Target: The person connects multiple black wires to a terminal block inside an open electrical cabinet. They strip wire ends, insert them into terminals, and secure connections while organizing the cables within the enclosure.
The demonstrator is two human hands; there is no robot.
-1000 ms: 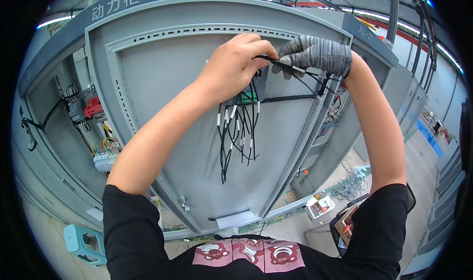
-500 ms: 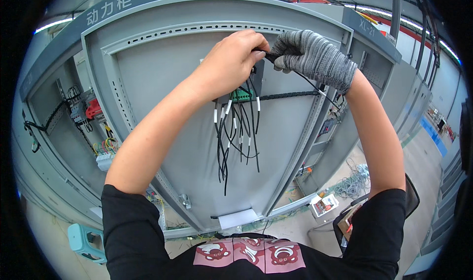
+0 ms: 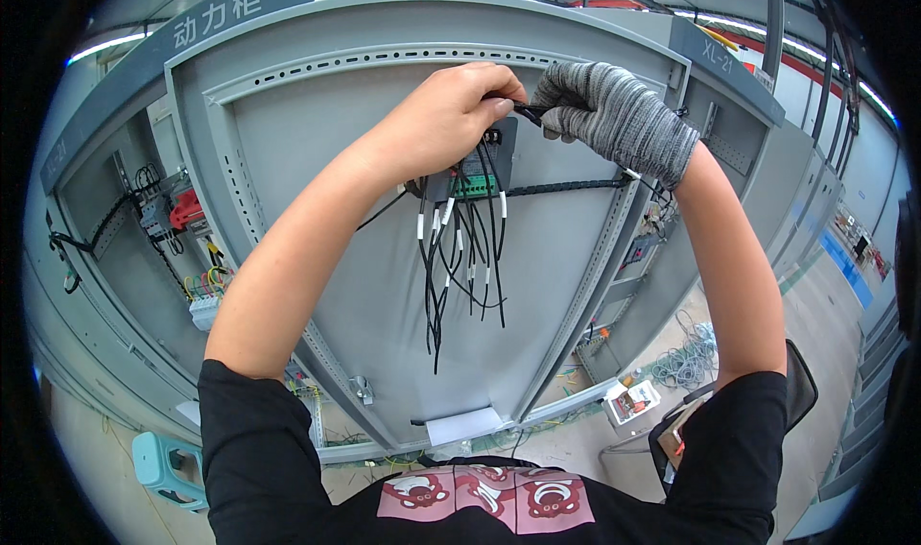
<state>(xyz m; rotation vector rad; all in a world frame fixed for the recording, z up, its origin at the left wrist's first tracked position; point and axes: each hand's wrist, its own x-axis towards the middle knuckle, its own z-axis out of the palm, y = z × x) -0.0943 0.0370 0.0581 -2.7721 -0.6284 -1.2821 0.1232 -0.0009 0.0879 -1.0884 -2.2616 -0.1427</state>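
Note:
My bare left hand (image 3: 446, 113) and my right hand (image 3: 614, 115), in a grey knitted glove, are raised close together at the top of the grey cabinet door panel (image 3: 384, 286). A short run of black wire (image 3: 527, 110) spans the gap, pinched at both ends. Just below my hands, a dark device with a green terminal block (image 3: 474, 186) is mounted on the panel, partly covered by my left hand. Several black wires (image 3: 437, 329) with white marker sleeves hang loose in front of it. To the right runs a black wrapped wire bundle (image 3: 566, 188).
Slotted rails (image 3: 384, 57) frame the panel. Open cabinets with wired parts (image 3: 158, 221) stand on both sides. A teal stool (image 3: 163, 468) is at lower left; a white box (image 3: 633, 401) and a coil of grey wire (image 3: 686, 353) lie at lower right.
The thin strand trailing right below my gloved hand no longer shows there; a black strand now shows under my left forearm. Both hands stay nearly in place, the right turning slightly.

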